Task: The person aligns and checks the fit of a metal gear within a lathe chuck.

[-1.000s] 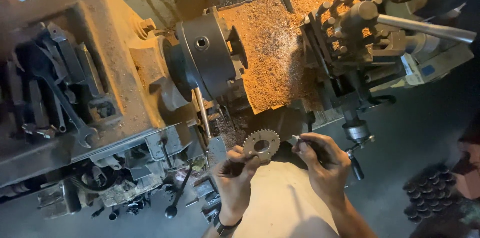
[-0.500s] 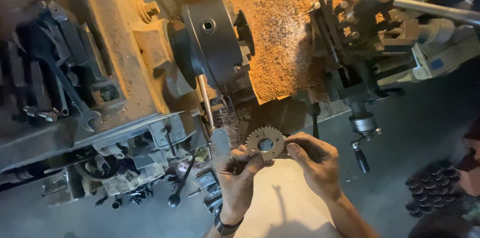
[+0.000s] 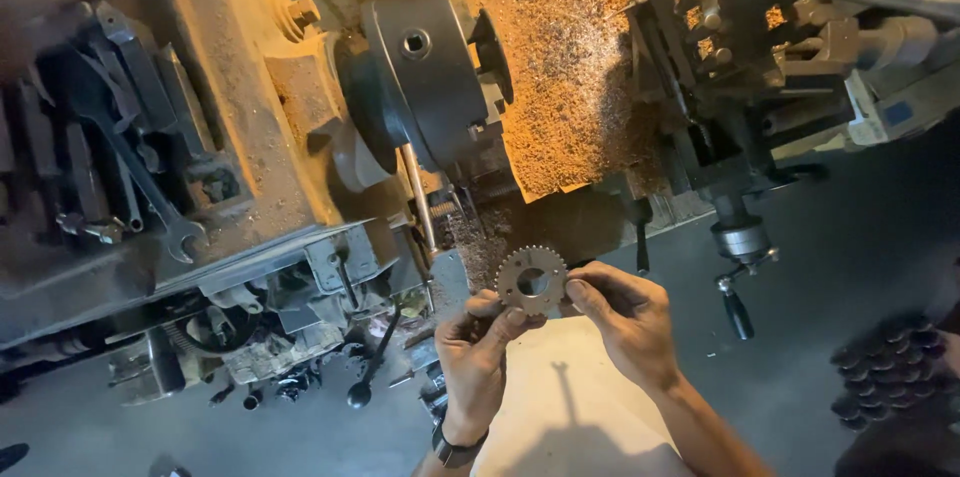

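— What are the hands doing right now?

— Both are pinching a toothed metal gear [image 3: 531, 281] between them. The left hand [image 3: 478, 355] is gripping its lower left edge with thumb and fingers, and the right hand [image 3: 627, 321] is gripping the right edge with its fingertips.

— Where is the gear sitting?

— It is being held in the air, flat face towards the camera, just in front of the lathe [image 3: 300, 137] and below the round chuck [image 3: 430, 67]. Its centre hole is showing clearly.

— What is lying around it?

— Orange-brown shavings [image 3: 570, 87] are covering the lathe bed behind the chuck. The tool post [image 3: 730, 47] is standing to the right, with a small crank handle [image 3: 738, 282] hanging under it. A spanner [image 3: 150, 199] is lying among other tools on the headstock at the left. Dark round parts [image 3: 885, 367] are stacked on the floor at the far right.

— Anything on the wrist?

— A dark watch [image 3: 455, 447] is showing on the left wrist.
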